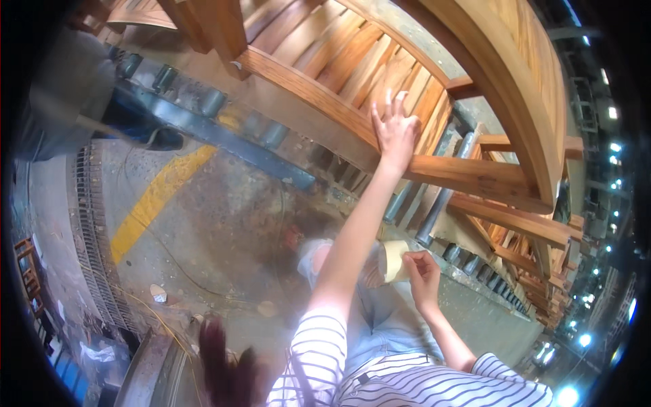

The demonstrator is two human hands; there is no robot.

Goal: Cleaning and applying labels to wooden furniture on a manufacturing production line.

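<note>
My left arm stretches forward to a slatted wooden seat (339,57). My left hand (396,132) is over the seat's front rail, fingers spread and held toward the slats, with nothing in them. Whether the palm presses on the rail cannot be told. Close to my body, my right hand (424,277) pinches the edge of a pale yellow curved strip (393,260), like a loop of tape or paper. A broad curved wooden arm (515,88) of the same seat rises to the right of my left hand.
The seat stands by a roller conveyor with metal rollers (444,197) and a blue rail (203,125). More wooden furniture (529,251) lines up at right. A person's clothed legs (64,95) show at far left. A yellow line (159,200) and thin cord (166,322) cross the floor.
</note>
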